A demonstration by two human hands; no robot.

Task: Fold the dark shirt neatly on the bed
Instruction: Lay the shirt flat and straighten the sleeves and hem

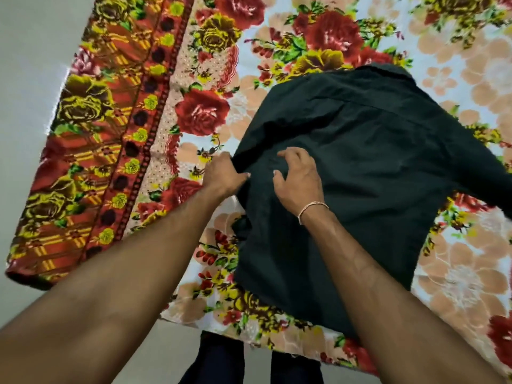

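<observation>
- We see the dark shirt point(360, 173) lying back-up on the floral bedsheet point(457, 259), its collar toward 12 o'clock and its hem toward 6 o'clock, close to the near edge of the bed.
- One sleeve runs off toward 3 o'clock and leaves the view at the right edge.
- Our left hand point(224, 176) sits at the shirt's 9 o'clock side edge; its fingers curl around that edge and pinch the cloth, with the thumb on top of the fabric.
- Our right hand point(297, 177) rests on the shirt's back, just beside the left hand toward 3 o'clock. Its fingers are spread and bent, tips pressing down on the cloth; it grips nothing that we can make out.
- A thin pale bracelet point(311, 209) circles the right wrist.
- The sheet's red and yellow patterned border point(110, 134) runs along the 9 o'clock side of the bed, and beyond it we see pale floor point(30, 65).
- At 6 o'clock, below the bed's edge, our legs in dark trousers point(219, 358) show.
</observation>
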